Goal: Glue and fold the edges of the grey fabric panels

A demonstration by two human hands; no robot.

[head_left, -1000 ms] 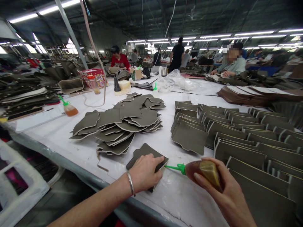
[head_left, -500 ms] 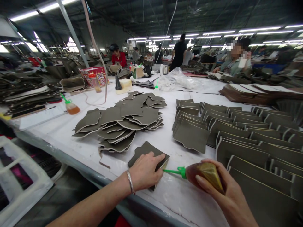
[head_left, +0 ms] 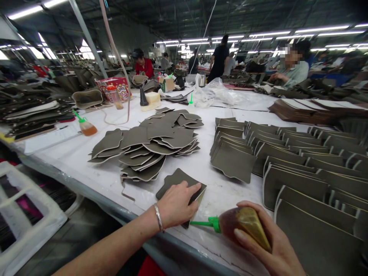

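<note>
My left hand [head_left: 176, 203] presses down on a dark grey leather-like piece [head_left: 175, 180] near the table's front edge, its index finger stretched toward the right corner. A paler, yellowish strip runs along the right edge of that piece. My right hand [head_left: 276, 241] is wrapped round a squeeze bottle [head_left: 244, 226] of amber liquid, tilted on its side. Its green nozzle points left, and the tip is by the lower right edge of the piece, close to my left hand. Whether the tip touches the edge I cannot tell.
A loose heap of similar pieces [head_left: 149, 142] lies beyond my left hand. Rows of overlapping pieces [head_left: 296, 172] fill the right side. Another green-nozzled bottle [head_left: 87, 126] stands at left, near a paper sheet [head_left: 51, 140]. A plastic chair [head_left: 25, 214] is at lower left.
The bottle in my right hand has moved slightly left and toward me, its nozzle tip sliding down along the piece's edge. My left hand stays almost in place.
</note>
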